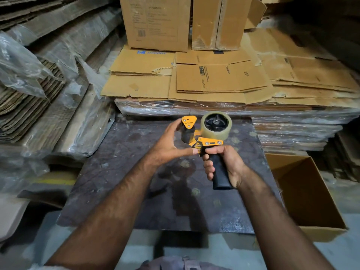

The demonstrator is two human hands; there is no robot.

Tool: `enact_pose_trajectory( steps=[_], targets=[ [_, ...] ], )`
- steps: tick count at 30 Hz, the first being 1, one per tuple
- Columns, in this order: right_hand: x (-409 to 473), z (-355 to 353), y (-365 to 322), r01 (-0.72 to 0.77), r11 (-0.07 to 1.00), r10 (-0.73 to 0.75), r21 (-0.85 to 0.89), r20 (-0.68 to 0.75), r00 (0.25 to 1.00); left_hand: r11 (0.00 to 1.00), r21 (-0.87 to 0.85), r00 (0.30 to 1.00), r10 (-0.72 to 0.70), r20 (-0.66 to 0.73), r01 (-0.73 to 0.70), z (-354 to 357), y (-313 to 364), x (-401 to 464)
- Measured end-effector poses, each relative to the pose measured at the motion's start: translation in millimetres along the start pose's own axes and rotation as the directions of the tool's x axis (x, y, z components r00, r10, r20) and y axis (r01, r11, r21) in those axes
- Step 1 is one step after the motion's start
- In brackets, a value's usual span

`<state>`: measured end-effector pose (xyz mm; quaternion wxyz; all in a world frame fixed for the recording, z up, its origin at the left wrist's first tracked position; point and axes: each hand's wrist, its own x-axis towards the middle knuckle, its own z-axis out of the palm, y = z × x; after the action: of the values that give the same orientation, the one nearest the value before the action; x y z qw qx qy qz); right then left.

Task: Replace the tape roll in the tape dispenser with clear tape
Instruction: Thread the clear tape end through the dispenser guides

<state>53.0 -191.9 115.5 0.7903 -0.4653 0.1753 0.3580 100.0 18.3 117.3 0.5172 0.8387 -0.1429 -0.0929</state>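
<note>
Flattened cardboard sheets [218, 78] lay in wrapped stacks all around a dark, stained bench [120, 184], with two upright cartons [155, 22] behind them and an open cardboard box [303, 193] on the floor to the right. Above the bench the person held an orange and black tape dispenser [204, 142]. The right hand [224, 166] was wrapped firmly around its black handle, fingers curled closed. A roll of clear tape [216, 125] sat mounted on the dispenser's black hub, just above that hand. The left hand [169, 145] was spread fairly wide at the front end, its fingertips touching the black roller by the orange plate and its thumb stretched toward the frame below.
</note>
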Motion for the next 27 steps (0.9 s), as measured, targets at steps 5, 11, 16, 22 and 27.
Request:
enact_pose_trajectory(
  steps=[5, 11, 16, 22, 27],
  targets=[
    [2.5, 9.7, 5.3, -0.005, 1.000, 0.005, 0.010, 0.043, 0.999, 0.997, 0.074, 0.994, 0.027, -0.101, -0.019, -11.8, -7.7, 0.2],
    [0.3, 17.2, 10.1, -0.026, 1.000, 0.027, -0.007, 0.082, 0.996, 0.998, 0.044, 0.989, 0.042, -0.140, -0.036, -31.1, -9.8, -5.3],
    [-1.7, 21.2, 18.4, -0.061, 0.998, 0.061, -0.011, 0.107, 0.992, 0.999, -0.028, 0.997, 0.033, -0.074, -0.036, -46.6, -13.7, -8.9],
    [-4.7, 27.8, 29.4, -0.042, 0.995, 0.045, -0.091, 0.038, 0.998, 0.871, -0.478, 0.971, -0.201, -0.131, 0.116, -38.8, -14.0, -11.7],
    [-10.9, 39.2, 38.2, 0.053, 0.891, -0.142, -0.451, -0.166, 0.976, 0.757, -0.624, 0.930, -0.345, -0.127, 0.195, -43.7, -15.8, -1.1]
  ],
)
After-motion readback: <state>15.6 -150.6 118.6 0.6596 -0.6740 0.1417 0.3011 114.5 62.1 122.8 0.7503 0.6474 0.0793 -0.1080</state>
